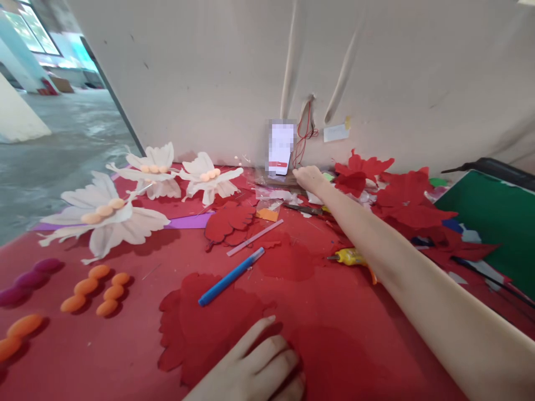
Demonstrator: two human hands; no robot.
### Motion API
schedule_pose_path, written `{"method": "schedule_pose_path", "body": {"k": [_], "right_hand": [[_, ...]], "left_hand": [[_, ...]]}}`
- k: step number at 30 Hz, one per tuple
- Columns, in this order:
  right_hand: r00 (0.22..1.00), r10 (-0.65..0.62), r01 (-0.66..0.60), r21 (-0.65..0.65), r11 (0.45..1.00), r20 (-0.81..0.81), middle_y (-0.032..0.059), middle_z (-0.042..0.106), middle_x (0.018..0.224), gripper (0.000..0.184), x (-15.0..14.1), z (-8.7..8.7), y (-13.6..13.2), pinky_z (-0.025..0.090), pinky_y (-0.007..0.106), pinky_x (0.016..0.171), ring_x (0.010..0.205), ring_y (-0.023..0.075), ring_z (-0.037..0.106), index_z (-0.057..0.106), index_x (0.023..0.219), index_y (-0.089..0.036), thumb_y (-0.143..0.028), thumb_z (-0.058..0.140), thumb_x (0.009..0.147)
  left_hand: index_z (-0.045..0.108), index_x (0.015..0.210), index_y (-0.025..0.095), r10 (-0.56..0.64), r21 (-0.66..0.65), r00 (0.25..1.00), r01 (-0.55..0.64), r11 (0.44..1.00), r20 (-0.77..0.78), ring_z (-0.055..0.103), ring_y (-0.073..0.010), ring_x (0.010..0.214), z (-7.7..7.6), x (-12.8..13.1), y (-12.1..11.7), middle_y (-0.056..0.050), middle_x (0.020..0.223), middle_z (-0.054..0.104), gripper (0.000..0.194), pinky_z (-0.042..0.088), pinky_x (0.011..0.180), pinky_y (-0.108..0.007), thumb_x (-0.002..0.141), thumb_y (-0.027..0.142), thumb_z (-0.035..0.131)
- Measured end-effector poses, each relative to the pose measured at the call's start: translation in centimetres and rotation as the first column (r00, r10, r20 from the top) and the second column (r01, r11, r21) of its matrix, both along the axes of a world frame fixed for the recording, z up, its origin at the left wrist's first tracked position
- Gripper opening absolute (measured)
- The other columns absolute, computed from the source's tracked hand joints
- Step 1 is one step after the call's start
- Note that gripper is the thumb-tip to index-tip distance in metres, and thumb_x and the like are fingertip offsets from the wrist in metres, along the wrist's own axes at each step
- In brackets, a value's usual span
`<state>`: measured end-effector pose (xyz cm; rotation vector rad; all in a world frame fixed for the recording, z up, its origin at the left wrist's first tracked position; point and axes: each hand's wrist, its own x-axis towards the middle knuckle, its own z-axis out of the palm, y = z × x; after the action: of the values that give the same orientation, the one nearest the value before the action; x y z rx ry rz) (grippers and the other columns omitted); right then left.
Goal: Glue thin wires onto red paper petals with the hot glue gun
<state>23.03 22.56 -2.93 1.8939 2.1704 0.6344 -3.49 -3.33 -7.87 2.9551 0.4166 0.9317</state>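
Left hand [254, 370] lies flat, fingers spread, on a red cutout [200, 328] beside my blue pen [231, 277]; right hand [309, 178] reaches the far clutter, grip unclear to me.

A pale cloth wall [217, 72] rises behind the red surface [104, 356], with a grey concrete floor [62, 145] and bright windows [29, 30] at far left.

Bare red tabletop [346, 312] lay open in the centre, blue pen [231, 277] and white stick [254, 238] crossed it, red petals [401, 200] crowded the right, white flowers [104, 217] blocked the left.
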Motion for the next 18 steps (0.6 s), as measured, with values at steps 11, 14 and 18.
{"method": "schedule_pose_path", "body": {"k": [11,14,18], "right_hand": [[0.935,0.152,-0.061,0.277,0.959,-0.322,0.0065,0.058,0.105,0.033,-4.4,4.9,-0.2,0.050,0.037,0.077,0.089,0.0155,0.058,0.052,0.113,-0.014,-0.035,0.049,0.088],[0.867,0.285,-0.091,0.432,0.897,-0.409,0.0058,0.061,0.098,0.026,-6.8,8.7,-0.9,0.049,0.032,0.078,0.084,0.0129,0.059,0.051,0.112,-0.015,-0.028,0.040,0.092],[0.744,0.524,-0.155,0.657,0.738,-0.414,0.0039,0.057,0.103,0.038,-9.7,13.9,-2.8,0.044,0.018,0.081,0.089,0.0056,0.058,0.034,0.122,-0.007,-0.013,0.012,0.092]], "left_hand": [[0.064,0.092,0.021,0.008,0.028,0.999,-0.007,1.000,-0.044,0.057,-0.0097,0.091,0.9,-0.1,0.0,0.004,0.089,0.067,0.022,0.023,0.111,-0.031,0.091,0.012,0.044],[0.064,0.093,0.021,0.014,0.010,0.999,-0.013,1.000,-0.047,0.057,-0.0104,0.092,1.1,-0.1,-0.1,0.003,0.088,0.067,0.023,0.024,0.111,-0.031,0.091,0.012,0.043],[0.064,0.094,0.021,0.006,-0.017,0.999,-0.007,1.000,-0.046,0.057,-0.0124,0.093,1.1,0.0,-0.3,0.001,0.091,0.067,0.021,0.025,0.111,-0.033,0.090,0.014,0.045]]}}
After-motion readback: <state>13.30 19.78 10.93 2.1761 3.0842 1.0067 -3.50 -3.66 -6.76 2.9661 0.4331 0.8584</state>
